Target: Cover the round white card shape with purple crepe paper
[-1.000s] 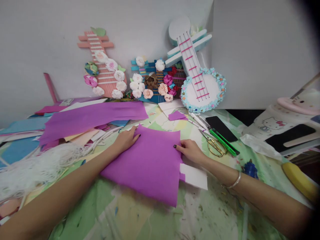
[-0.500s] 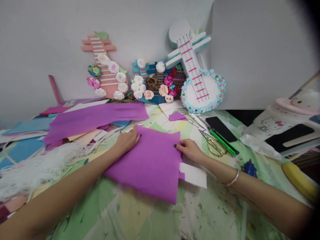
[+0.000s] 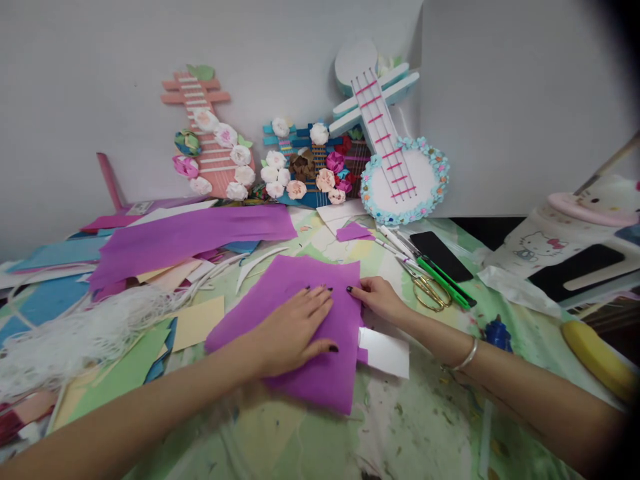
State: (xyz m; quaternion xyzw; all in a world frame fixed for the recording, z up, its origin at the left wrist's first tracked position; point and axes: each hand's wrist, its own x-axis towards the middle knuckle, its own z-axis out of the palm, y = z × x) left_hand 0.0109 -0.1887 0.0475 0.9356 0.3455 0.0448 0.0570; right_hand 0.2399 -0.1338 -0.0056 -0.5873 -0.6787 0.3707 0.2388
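While our left hand [image 3: 295,327] lies flat on the smooth purple sheet [image 3: 346,323], our right hand [image 3: 380,299] pinches its straight edge.

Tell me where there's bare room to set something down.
The widest free patch of tablecloth lies nearest you, bordered by the purple sheet, white card and right arm. A small gap sits between that sheet and the purple scrap beyond it. Crowded: the left side, with string and loose paper; the right, with scissors, green cutter and phone.
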